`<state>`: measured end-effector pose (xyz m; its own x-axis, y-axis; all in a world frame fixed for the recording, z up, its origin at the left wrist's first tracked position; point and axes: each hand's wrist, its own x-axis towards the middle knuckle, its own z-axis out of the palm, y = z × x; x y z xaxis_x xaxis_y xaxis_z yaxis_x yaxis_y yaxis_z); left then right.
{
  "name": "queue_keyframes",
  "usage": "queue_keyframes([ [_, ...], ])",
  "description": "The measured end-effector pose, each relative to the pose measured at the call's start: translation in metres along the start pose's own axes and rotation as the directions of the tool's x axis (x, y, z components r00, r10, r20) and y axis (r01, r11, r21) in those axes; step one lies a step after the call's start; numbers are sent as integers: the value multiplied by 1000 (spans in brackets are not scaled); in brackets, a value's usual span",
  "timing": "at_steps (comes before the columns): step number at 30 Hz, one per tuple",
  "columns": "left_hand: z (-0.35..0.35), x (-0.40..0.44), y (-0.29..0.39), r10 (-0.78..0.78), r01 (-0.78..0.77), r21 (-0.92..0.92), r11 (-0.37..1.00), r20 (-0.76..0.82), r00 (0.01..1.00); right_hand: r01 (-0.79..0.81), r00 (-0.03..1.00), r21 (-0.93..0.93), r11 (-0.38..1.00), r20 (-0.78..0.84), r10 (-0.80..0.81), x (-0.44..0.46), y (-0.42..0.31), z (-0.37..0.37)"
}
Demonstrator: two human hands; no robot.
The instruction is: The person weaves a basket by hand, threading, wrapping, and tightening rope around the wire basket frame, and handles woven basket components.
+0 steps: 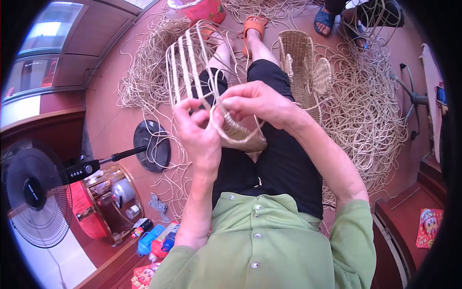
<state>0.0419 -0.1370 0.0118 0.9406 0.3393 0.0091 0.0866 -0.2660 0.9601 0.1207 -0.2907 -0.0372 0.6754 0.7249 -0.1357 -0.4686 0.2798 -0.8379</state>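
Note:
A partly woven basket [245, 139] rests across my lap, with a bare, curved frame [180, 62] rising away from me. Pale cord runs in strips along the frame, and a denser woven part lies near my thighs. My left hand [198, 130] is closed around the near rim of the frame, thumb and fingers pinched on it. Beside it, my right hand [262, 103] is closed in a pinch at the same rim, where cord passes. My fingers hide the exact spot where the cord meets the frame.
Loose cord piles [365, 120] spread to the right and another heap [149, 67] lies left. A finished-looking woven basket [296, 53] stands by my right leg. At left are a fan [33, 188] and its round base [151, 146]. Another person's sandalled foot [325, 21] is at top right.

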Motion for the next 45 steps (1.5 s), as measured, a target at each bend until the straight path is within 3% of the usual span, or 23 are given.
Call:
queue_keyframes([
  [2, 8, 3, -3, 34, -34, 19, 999, 20, 999, -39, 994, 124, 992, -96, 51, -7, 7, -11],
  [5, 5, 4, -5, 83, -67, -98, 993, 160, 984, 87, 989, 436, 896, -143, -27, -27, 2, -14],
  [9, 4, 10, -5, 299, -364, 183, 913, 308, 903, 239, 958, 565, 789, -269, -97, -53, -5, -5],
  [11, 6, 11, -5, 264, -306, 99, 947, 304, 915, 417, 904, 574, 704, -337, -261, -63, -10, -18],
  [12, 8, 10, -6, 245, -273, 55, 960, 303, 921, 498, 866, 573, 651, -371, -336, -71, -14, -32],
  [14, 2, 12, -10, 259, -300, 74, 951, 339, 904, 731, 682, 568, 378, -599, -420, -103, -42, -78],
  [15, -1, 14, -16, 284, -338, 100, 936, 352, 892, 747, 644, 630, 214, -604, -470, -135, -60, -88],
  [17, -5, 9, -11, 371, -459, 230, 858, 341, 864, 857, 510, 445, 259, -667, -542, -206, -83, -123],
  [18, -3, 9, -11, 399, -487, 232, 842, 340, 852, 928, 371, 286, 240, -782, -501, -230, -105, -105],
  [20, 3, 7, -14, 451, -539, 230, 810, 343, 824, 894, 446, 301, 332, -678, -585, -270, -130, -70],
  [22, 20, -2, -18, 634, -653, 404, 641, 200, 747, 893, 445, 229, 387, -570, -691, -277, -151, -6],
  [23, 29, -12, -12, 654, -632, 456, 627, 134, 745, 845, 531, 343, 410, -443, -722, -269, -159, 38],
  [25, 40, -31, 3, 693, -603, 578, 550, 87, 716, 816, 512, 475, 331, -327, -794, -241, -163, 110],
  [29, 44, -21, 10, 740, -693, 411, 592, 61, 670, 683, 637, 440, 584, 32, -770, -210, -185, 126],
  [31, 25, 0, 3, 648, -602, 301, 739, -78, 757, 733, 665, 352, 582, -190, -722, -181, -176, 152],
  [33, 10, 15, -12, 551, -523, 191, 831, -157, 819, 821, 540, -6, 571, -314, -781, -127, -133, 125],
  [34, 6, 14, -17, 516, -494, 154, 856, -176, 838, 809, 520, -263, 526, -98, -849, -89, -114, 90],
  [35, 4, 13, -21, 476, -462, 117, 879, -193, 858, 542, 621, -578, 610, -214, -754, -88, -83, 74],
  [36, 3, 14, -22, 481, -462, 143, 875, -164, 861, 300, 677, -771, 562, -244, -695, -78, -57, 56],
  [38, 2, 18, -21, 492, -468, 197, 861, -94, 866, 191, 653, -900, 393, -183, -735, -63, -18, 44],
  [41, 4, 23, -15, 597, -559, 341, 756, -7, 802, 217, 530, -960, 178, -37, -847, -44, 5, 44],
  [44, 5, 36, -8, 695, -641, 477, 602, 83, 714, 114, 510, -991, -67, 117, -852, -41, -2, 47],
  [45, 8, 38, -3, 697, -638, 531, 558, 117, 707, 19, 563, -985, -174, 154, -812, -43, -6, 52],
])
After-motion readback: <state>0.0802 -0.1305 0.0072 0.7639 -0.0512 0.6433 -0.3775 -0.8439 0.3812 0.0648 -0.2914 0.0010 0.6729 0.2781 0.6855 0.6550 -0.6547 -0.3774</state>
